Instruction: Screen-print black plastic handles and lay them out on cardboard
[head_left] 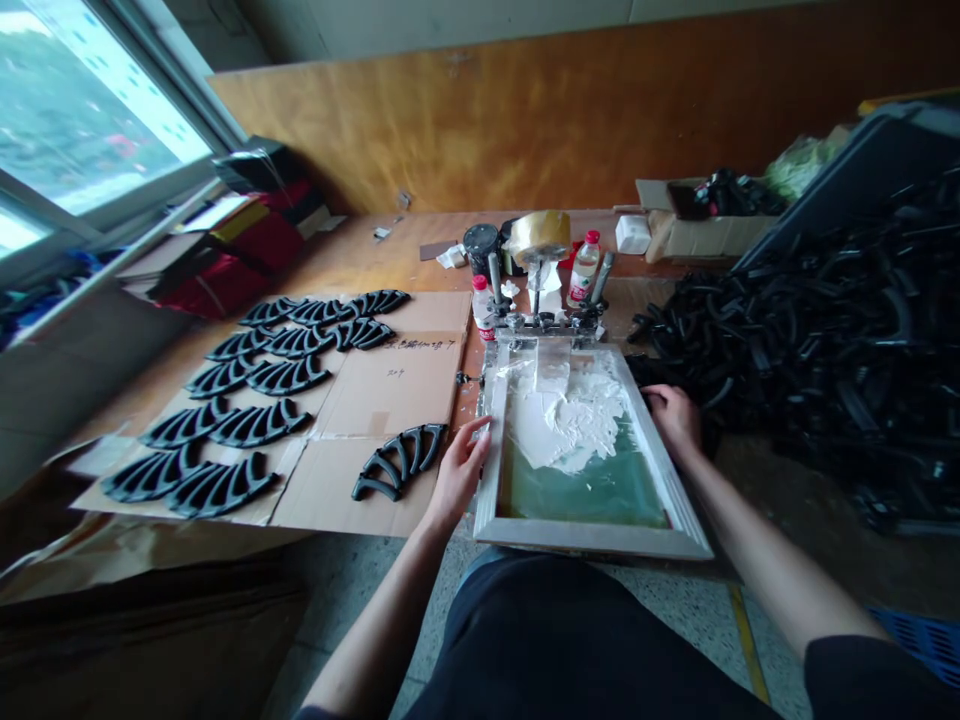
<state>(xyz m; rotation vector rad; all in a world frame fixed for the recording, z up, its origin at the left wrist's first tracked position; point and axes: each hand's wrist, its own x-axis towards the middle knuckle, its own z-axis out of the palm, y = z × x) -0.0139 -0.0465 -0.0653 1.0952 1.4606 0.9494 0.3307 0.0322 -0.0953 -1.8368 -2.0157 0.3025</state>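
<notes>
Black parts are set out in overlapping fans (255,425) on the cardboard (382,400), in several rows toward its far and left sides. A shorter fan (414,452) lies alone at the near right corner, just beside the left hand (459,470), and a bare stretch separates it from the rows. Across the counter (367,255), a big heap (810,320) of similar parts lies loose. Judging by that, the work looks well under way, with far more parts in the heap than set out; whether those in the fans are finished cannot be told.

The frame (592,538) is in front of the person, between the hands, its far end at the clamp (544,328). White paste (577,430) covers the far part of its green mesh, leaving the near part mostly bare.

Both forearms reach forward, one along each side of the frame. The left hand is at the left rail, thumb and index finger narrowly apart; whether they grip anything is unclear. The right hand bends inward at the right rail, near the heap, its fingers curled and partly hidden, so what they hold cannot be told.
</notes>
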